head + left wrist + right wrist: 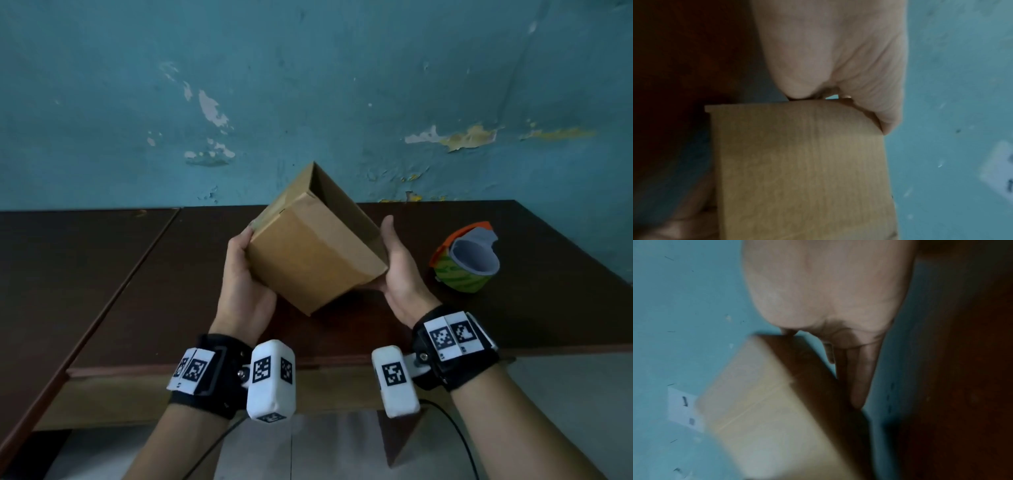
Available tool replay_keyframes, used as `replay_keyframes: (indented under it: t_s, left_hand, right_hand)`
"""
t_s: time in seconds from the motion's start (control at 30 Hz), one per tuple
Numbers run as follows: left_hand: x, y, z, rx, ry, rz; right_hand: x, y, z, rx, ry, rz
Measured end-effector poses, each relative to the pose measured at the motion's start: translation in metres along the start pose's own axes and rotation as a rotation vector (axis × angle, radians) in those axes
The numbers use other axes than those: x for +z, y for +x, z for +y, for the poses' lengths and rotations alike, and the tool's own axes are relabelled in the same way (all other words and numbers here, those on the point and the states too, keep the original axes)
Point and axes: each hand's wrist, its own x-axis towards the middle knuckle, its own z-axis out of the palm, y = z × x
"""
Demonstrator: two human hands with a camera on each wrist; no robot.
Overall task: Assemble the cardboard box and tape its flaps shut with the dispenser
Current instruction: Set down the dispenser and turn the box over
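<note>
A brown cardboard box (308, 253) hangs tilted above the dark table, its open end turned up and away toward the wall. My left hand (244, 274) grips its left side, thumb on the near face and fingers wrapped behind; in the left wrist view those fingers (885, 120) curl over the box (803, 170) edge. My right hand (394, 270) supports the right side, thumb pointing up. In the right wrist view its straight fingers (861, 382) lie flat along the box (760, 418) wall. The tape dispenser (466, 262), orange with a green roll, sits on the table to the right, untouched.
The dark brown table (137, 274) runs along a peeling teal wall (308, 85); a seam splits it at the left. Its front edge lies just under my wrists. A black cable (455, 435) hangs below the right wrist.
</note>
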Motion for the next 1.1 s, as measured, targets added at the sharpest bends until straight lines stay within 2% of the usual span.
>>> replay_keyframes:
  t_s: [0.13, 0.23, 0.3, 0.4, 0.47, 0.57, 0.67, 0.73, 1.0, 1.1]
  left_hand:
    - [-0.005, 0.007, 0.001, 0.021, -0.032, 0.094]
    - [-0.006, 0.006, -0.009, -0.023, 0.231, 0.067]
    - [-0.002, 0.005, -0.018, -0.035, 0.429, 0.111]
    - [0.002, 0.006, -0.027, 0.029, 0.569, 0.120]
    - [0.010, 0.003, -0.024, 0.085, 0.450, 0.115]
    - [0.024, 0.000, -0.016, 0.163, 0.280, 0.035]
    - [0.035, -0.004, -0.018, 0.246, 0.334, -0.061]
    - [0.039, -0.008, -0.022, 0.268, 0.369, -0.057]
    - [0.041, -0.001, -0.020, 0.176, 0.390, -0.048]
    - [0.044, -0.007, -0.022, 0.171, 0.394, -0.058]
  right_hand:
    - [-0.006, 0.002, -0.007, -0.080, -0.009, 0.097]
    - [-0.010, 0.006, -0.013, -0.100, 0.078, 0.107]
    - [-0.012, 0.010, -0.014, -0.083, 0.154, 0.103]
    - [-0.012, 0.010, -0.017, -0.081, 0.216, 0.090]
    - [-0.010, 0.010, -0.016, -0.072, 0.246, 0.089]
    - [-0.007, 0.008, -0.017, -0.055, 0.288, 0.080]
    - [-0.003, 0.005, -0.017, -0.052, 0.319, 0.122]
    - [0.005, -0.001, -0.020, -0.048, 0.337, 0.163]
    - [0.017, -0.004, -0.020, -0.065, 0.317, 0.256]
    - [0.015, -0.005, -0.021, -0.082, 0.360, 0.236]
